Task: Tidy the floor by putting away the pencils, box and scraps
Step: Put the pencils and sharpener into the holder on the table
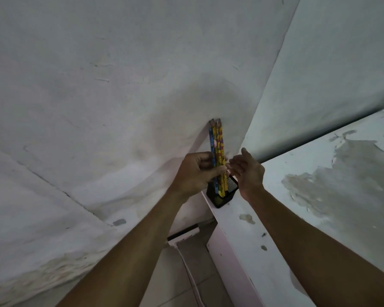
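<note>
A bundle of patterned yellow and blue pencils stands upright, points up, with its lower ends inside a black mesh pencil holder. My left hand is closed around the middle of the bundle. The holder sits on a white ledge in the corner. Just right of the pencils, above the holder's rim, my right hand has its fingers spread and holds nothing. The box and the scraps are out of view.
White walls meet in a corner right behind the holder. A shelf surface with peeling paint stretches to the right. Below the ledge lie tiled floor and a thin white cable.
</note>
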A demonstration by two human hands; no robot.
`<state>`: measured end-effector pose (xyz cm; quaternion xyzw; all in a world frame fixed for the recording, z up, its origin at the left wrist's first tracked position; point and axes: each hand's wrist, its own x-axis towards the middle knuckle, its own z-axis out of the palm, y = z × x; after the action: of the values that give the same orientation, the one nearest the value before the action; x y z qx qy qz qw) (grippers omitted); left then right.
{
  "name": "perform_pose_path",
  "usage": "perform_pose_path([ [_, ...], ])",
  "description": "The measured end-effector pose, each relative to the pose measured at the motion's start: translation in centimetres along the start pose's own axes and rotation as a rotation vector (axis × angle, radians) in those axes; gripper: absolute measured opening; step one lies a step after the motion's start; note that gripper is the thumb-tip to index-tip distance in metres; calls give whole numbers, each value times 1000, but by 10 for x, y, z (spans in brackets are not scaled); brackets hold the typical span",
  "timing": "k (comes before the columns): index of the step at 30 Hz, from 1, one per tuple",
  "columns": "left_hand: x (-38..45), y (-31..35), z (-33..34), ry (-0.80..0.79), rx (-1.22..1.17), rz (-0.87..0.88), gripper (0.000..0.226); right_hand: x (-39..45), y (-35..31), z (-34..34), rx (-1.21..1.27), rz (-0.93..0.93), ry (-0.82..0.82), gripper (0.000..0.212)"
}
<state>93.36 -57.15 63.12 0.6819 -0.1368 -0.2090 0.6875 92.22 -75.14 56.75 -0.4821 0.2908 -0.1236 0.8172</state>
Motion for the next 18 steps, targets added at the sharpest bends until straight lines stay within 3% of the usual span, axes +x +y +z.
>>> perform_pose_path([
  [8,7,-13,0,7,11,-33,25,-6,-78,0,-536,-150,-652,42],
  [18,33,-38,20,32,102,-55,31,13,-81,1,-792,-167,-710,15],
])
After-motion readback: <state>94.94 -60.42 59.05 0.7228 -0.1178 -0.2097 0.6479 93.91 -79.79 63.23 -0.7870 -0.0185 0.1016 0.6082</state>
